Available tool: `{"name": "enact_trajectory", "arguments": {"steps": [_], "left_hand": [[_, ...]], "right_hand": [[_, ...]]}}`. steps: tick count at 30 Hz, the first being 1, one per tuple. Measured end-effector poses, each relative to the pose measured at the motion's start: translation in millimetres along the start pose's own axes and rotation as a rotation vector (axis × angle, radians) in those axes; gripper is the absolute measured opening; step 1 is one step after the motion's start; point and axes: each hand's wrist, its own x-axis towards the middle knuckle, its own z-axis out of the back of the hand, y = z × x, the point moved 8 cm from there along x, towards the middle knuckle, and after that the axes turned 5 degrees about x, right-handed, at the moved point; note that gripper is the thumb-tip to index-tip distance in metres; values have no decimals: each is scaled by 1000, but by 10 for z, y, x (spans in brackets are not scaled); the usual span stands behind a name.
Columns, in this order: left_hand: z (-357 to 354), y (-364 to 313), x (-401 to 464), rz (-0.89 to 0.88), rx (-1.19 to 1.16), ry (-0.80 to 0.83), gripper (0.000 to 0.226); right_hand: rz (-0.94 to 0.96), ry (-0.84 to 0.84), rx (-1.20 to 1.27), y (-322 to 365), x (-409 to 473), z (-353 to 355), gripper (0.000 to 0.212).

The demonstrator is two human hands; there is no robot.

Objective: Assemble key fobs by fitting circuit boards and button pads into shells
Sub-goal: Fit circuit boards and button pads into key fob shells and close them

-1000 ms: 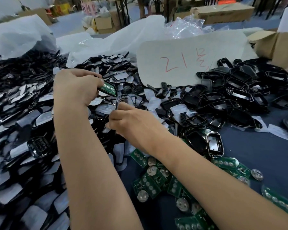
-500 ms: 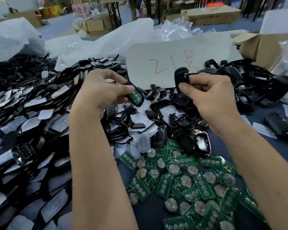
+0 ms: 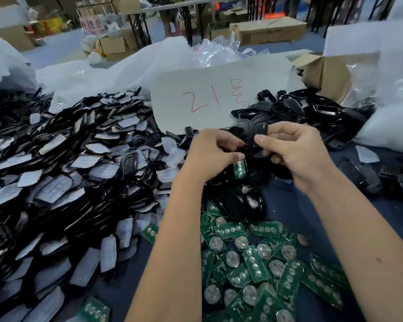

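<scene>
Both hands meet above the middle of the table. Right hand [image 3: 296, 154] pinches a black shell [image 3: 257, 135] between thumb and curled fingers and holds it upright, its top edge in front of the white card [image 3: 207, 101] with red writing. Left hand [image 3: 213, 152] has its fingers curled and holds a green circuit board [image 3: 240, 168], which sticks out below the palm; its fingertips seem to touch the shell as well, but motion blur makes this hard to confirm. The two hands are just beside each other, with the shell between them.

Below the hands, near the forearms, a loose pile of circuit boards [image 3: 254, 259] lies on the dark blue table [image 3: 296, 210]. On the left a large heap of black parts with pale protective film [image 3: 68, 182] covers the surface. Behind the right hand lies a smaller heap of empty black shells [image 3: 312, 112], next to an open cardboard box [image 3: 323, 75].
</scene>
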Motion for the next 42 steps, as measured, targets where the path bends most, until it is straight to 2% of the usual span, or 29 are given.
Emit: {"name": "enact_trajectory", "arguments": {"steps": [5, 10, 14, 18, 22, 32, 38, 42], "left_hand": [[-39, -85, -23, -39, -447, 25, 17], [-92, -61, -42, 22, -611, 29, 9], [-116, -80, -54, 46, -652, 77, 7], [-156, -85, -63, 85, -688, 96, 7], [-175, -104, -61, 82, -669, 98, 19], [-188, -165, -38, 59, -586, 121, 8], [-150, -220, -45, 47, -595, 128, 3], [-75, -325, -50, -1, -523, 46, 6]], "right_hand": [[-11, 13, 5, -26, -13, 0, 12], [-64, 89, 113, -19, -31, -71, 8], [-118, 99, 321, -25, -28, -81, 11], [-98, 66, 404, -55, -27, -91, 17], [-41, 15, 418, -41, -16, -43, 19], [-14, -38, 409, -92, -15, -9, 15], [-45, 9, 474, -92, -6, -19, 22], [57, -81, 360, -44, -6, 16, 15]]}}
